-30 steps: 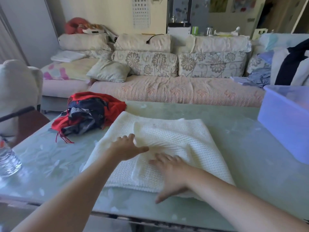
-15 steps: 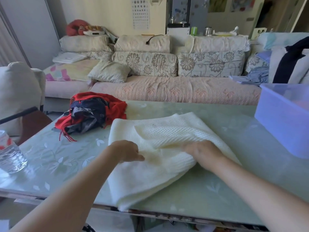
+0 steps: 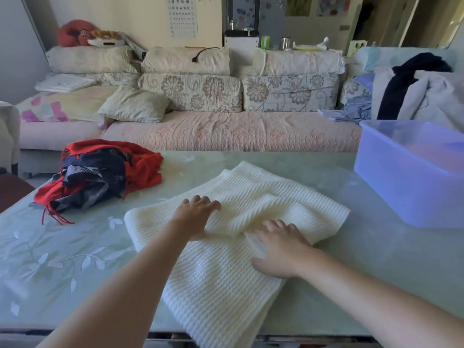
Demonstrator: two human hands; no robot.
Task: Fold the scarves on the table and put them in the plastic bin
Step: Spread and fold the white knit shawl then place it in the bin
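Cream scarf (image 3: 253, 194) is lying across the middle of the table (image 3: 62, 247). It's partly folded, with one layer doubled over on top and the near end hanging a bit over the front edge. The person's got both hands on it. The left hand (image 3: 197, 217) is flat on the upper fold with fingers stretched out. The right hand (image 3: 282, 248) is pressed down just beside it, fingers spread. Neither one is grabbing anything, just palms down on the knit. Off to the left there's a heap of red and dark scarves (image 3: 100, 172), well apart from the cream one. The bluish plastic bin (image 3: 411, 182) sits on the table's right side, and there's a sofa (image 3: 226, 131) behind.
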